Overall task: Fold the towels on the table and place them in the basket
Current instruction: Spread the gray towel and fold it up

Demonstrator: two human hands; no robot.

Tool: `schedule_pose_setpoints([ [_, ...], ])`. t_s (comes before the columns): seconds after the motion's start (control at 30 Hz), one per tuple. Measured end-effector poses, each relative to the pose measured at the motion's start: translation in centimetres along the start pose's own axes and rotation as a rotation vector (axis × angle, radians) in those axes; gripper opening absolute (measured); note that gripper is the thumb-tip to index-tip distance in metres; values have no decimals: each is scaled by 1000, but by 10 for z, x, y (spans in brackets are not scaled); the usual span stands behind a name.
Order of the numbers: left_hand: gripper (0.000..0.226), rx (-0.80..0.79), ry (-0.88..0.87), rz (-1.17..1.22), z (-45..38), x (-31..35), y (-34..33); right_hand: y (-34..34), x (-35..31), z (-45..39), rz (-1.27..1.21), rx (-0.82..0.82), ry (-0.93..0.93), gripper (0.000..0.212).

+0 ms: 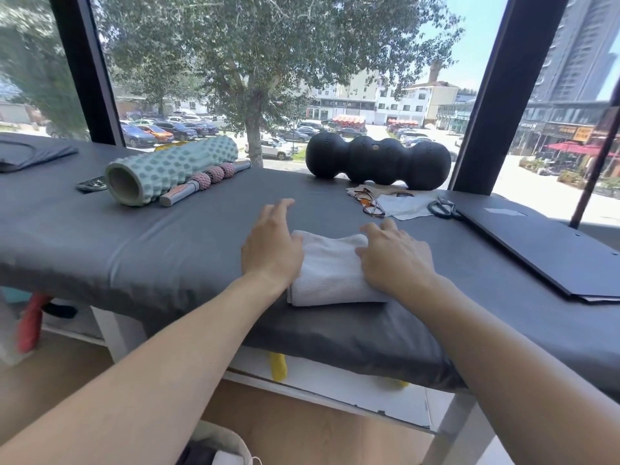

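Note:
A white towel (330, 268), folded into a thick rectangle, lies near the front edge of the grey-covered table (167, 250). My left hand (271, 243) lies flat at the towel's left edge with fingers straight and spread, pointing away from me. My right hand (394, 255) rests palm down on the towel's right part, fingers relaxed. Neither hand grips the cloth. At the bottom edge of the view a pale fabric basket rim (224, 441) shows on the floor, with something white inside.
On the far side of the table lie a mint foam roller (167, 169), a pink massage stick (204, 182), a black peanut roller (377, 161), glasses (369, 203) on a cloth, scissors (443, 208) and a black board (550, 250). Behind them is a window.

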State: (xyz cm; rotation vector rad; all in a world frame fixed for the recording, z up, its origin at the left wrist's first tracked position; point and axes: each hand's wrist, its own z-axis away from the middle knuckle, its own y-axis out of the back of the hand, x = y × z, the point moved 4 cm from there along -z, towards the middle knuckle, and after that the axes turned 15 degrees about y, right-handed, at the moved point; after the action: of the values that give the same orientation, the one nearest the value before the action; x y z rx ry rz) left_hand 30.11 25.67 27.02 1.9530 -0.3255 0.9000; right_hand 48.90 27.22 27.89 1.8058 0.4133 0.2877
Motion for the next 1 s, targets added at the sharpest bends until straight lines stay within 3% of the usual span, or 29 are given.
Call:
schedule_pose_setpoints([
  [0.07, 42, -12, -127, 38, 6, 14, 1, -4, -9, -6, -28, -4, 142, 46],
  [0.17, 36, -238, -176, -109, 16, 24, -19, -25, -13, -19, -119, -187, 271, 50],
  [0.27, 49, -473, -172, -358, 19, 9, -42, -40, -7, -23, -291, -260, 235, 54],
  [0.33, 56, -545, -169, -422, 14, -2, -49, -48, -2, -22, -337, -265, 211, 60],
  [0.5, 59, -619, -159, -480, 1, -12, -51, -54, 8, -29, -304, -344, 182, 70],
  [1.0, 64, -507, -208, -507, 2, -20, -53, -60, 9, -27, -273, -304, 180, 75],
])
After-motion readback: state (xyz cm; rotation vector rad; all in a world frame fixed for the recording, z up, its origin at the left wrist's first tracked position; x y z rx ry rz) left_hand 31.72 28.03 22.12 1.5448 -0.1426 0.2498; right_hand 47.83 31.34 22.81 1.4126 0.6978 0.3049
